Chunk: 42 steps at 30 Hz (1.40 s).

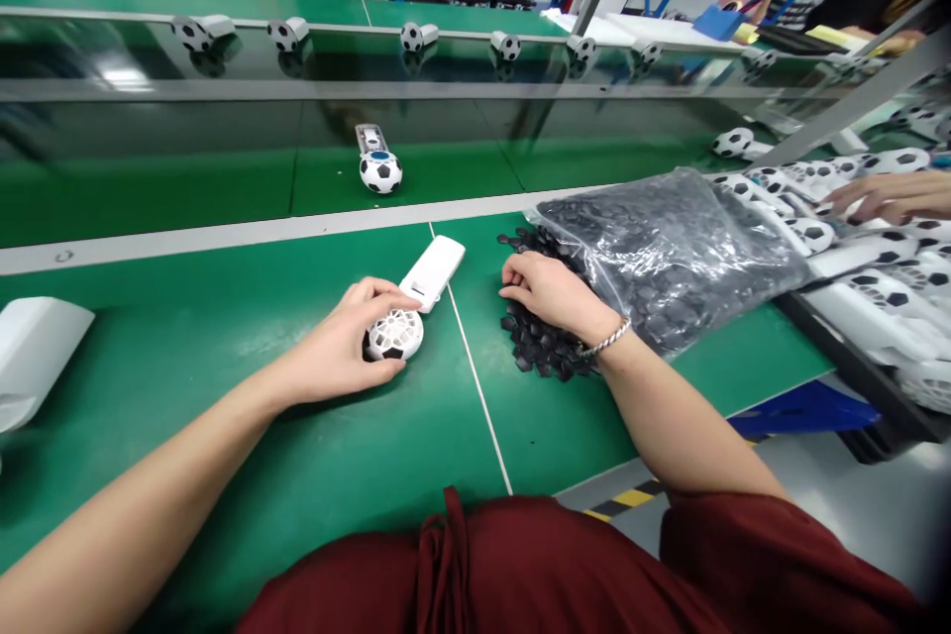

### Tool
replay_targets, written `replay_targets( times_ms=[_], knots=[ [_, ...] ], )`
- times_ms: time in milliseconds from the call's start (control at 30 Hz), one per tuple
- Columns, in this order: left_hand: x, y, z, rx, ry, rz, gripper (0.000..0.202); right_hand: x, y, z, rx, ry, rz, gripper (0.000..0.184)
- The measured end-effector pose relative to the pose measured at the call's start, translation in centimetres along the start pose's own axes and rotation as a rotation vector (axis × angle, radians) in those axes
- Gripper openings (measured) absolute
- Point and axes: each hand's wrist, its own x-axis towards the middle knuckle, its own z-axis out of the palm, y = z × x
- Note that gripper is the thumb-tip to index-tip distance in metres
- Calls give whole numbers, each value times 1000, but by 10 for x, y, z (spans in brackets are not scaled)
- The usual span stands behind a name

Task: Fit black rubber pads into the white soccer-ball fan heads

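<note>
My left hand (346, 342) is curled round the round white head of a small football-patterned fan (416, 302), which lies on the green bench with its white handle pointing up and right. My right hand (546, 292), a bracelet on its wrist, rests with bent fingers on a pile of small black pieces (539, 342). The pile spills from an open clear plastic bag (669, 253) full of the same pieces. Whether those fingers pinch a piece is hidden.
A finished football fan (378, 163) lies on the conveyor belt (185, 188) behind. More stand along the far rail (297, 28). A tray of football fans (869, 248) sits at the right, with another person's hand (888, 196) over it. A white part (34, 352) lies far left.
</note>
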Motion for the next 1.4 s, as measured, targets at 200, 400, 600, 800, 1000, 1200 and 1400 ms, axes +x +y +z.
replay_targets(
  times_ms=[200,400,600,800,1000,1200,1400],
  knots=[
    [4,-2,7,-74,42,-90,54,-3,-6,-1,-52,-14,-119,9],
    [1,-6,3,-121,-23,9,51,-5,-8,-1,61,-3,-178,15],
    [3,-5,5,-117,-22,30,51,-16,-40,2,407,45,-332,11],
    [2,4,18,-24,121,-37,50,-23,-57,19,293,152,-471,11],
    [1,6,24,-35,194,-23,48,-26,-64,22,528,154,-401,10],
    [1,6,25,-67,193,18,47,-26,-71,26,681,-7,-353,10],
    [1,6,26,-83,186,20,49,-24,-71,28,691,24,-336,7]
  ],
)
